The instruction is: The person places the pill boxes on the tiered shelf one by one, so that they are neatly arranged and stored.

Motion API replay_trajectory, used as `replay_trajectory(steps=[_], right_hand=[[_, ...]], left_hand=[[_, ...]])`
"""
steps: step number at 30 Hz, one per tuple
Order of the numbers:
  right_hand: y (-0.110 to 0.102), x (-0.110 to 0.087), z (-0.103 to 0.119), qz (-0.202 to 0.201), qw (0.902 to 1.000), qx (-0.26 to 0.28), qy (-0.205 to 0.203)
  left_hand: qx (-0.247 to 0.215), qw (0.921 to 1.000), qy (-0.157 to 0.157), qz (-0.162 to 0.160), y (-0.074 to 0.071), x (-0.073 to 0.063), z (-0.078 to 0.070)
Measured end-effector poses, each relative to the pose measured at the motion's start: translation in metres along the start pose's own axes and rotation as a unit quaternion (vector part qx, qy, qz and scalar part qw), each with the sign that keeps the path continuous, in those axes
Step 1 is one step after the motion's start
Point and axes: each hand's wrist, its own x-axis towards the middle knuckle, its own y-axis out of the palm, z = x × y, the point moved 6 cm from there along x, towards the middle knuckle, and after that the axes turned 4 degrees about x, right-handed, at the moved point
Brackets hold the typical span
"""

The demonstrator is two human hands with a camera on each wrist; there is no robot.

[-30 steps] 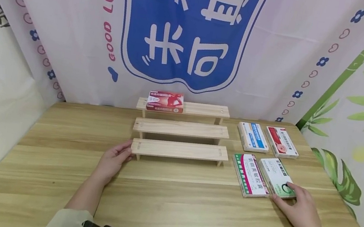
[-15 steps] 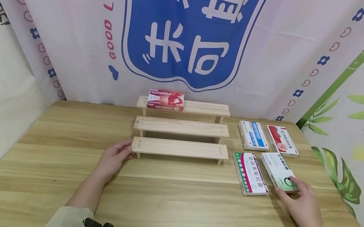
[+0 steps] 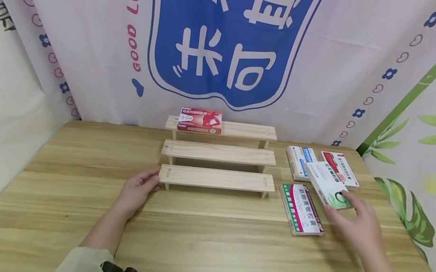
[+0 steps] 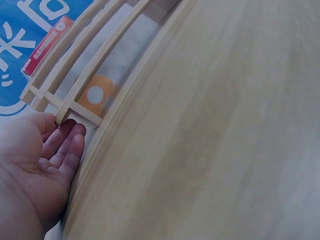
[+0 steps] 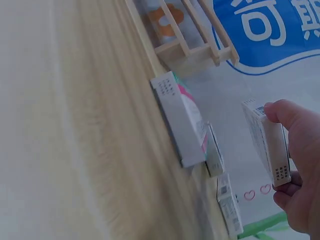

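My right hand (image 3: pixel 360 227) grips a white and green medicine box (image 3: pixel 326 183) by its near end, thumb on one side and fingers on the other. In the right wrist view the held medicine box (image 5: pixel 267 142) is off the table. My left hand (image 3: pixel 138 194) pinches the left end of the lowest step of a three-step wooden display rack (image 3: pixel 217 179). The left wrist view has its thumb and fingers at the step's corner (image 4: pixel 62 117). A red and pink medicine box (image 3: pixel 200 121) lies on the rack's top step, at the left.
Right of the rack, a white, magenta and green medicine box (image 3: pixel 301 210) lies on the wooden table (image 3: pixel 197 258). Behind it lie a blue and white box (image 3: pixel 299 161) and a red and white box (image 3: pixel 341 168), both partly covered by the held box. A printed curtain (image 3: pixel 100 39) hangs behind.
My right hand has raised the white and green medicine box from the table and moved it up, away from me and slightly left. The left hand stays at the rack.
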Motion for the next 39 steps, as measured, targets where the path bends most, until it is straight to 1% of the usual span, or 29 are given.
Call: replay_trajectory(steps=[5, 10, 16, 18, 23, 28, 33, 36, 39], right_hand=[[0.000, 0.012, 0.022, 0.007, 0.9996, -0.006, -0.025], [-0.002, 0.023, 0.044, 0.010, 0.9988, 0.004, -0.047], [0.004, 0.040, 0.070, 0.035, 0.9974, 0.024, -0.059], [0.009, 0.046, 0.078, 0.048, 0.9969, 0.030, -0.055], [0.022, 0.057, 0.098, 0.065, 0.9959, 0.035, -0.053], [0.036, 0.067, 0.114, 0.079, 0.9943, 0.037, -0.061], [0.051, 0.075, 0.126, 0.095, 0.9913, 0.041, -0.082], [0.060, 0.078, 0.135, 0.105, 0.9881, 0.051, -0.101], [0.068, 0.081, 0.143, 0.107, 0.9864, 0.049, -0.115]], left_hand=[[-0.009, 0.9999, 0.003, 0.004, -0.001, 0.000, 0.000], [-0.009, 0.9999, 0.004, 0.004, -0.001, 0.001, 0.002], [-0.010, 0.9999, -0.003, 0.005, -0.001, 0.002, 0.004], [-0.010, 0.9999, -0.001, 0.006, -0.001, 0.002, 0.004], [-0.012, 0.9999, 0.005, 0.007, 0.000, 0.001, 0.003], [-0.016, 0.9999, 0.002, 0.004, 0.000, 0.000, 0.003], [-0.020, 0.9998, 0.003, 0.003, 0.000, 0.000, 0.002], [-0.021, 0.9998, 0.002, 0.004, -0.001, 0.000, 0.002], [-0.021, 0.9998, 0.000, 0.003, -0.001, 0.000, 0.002]])
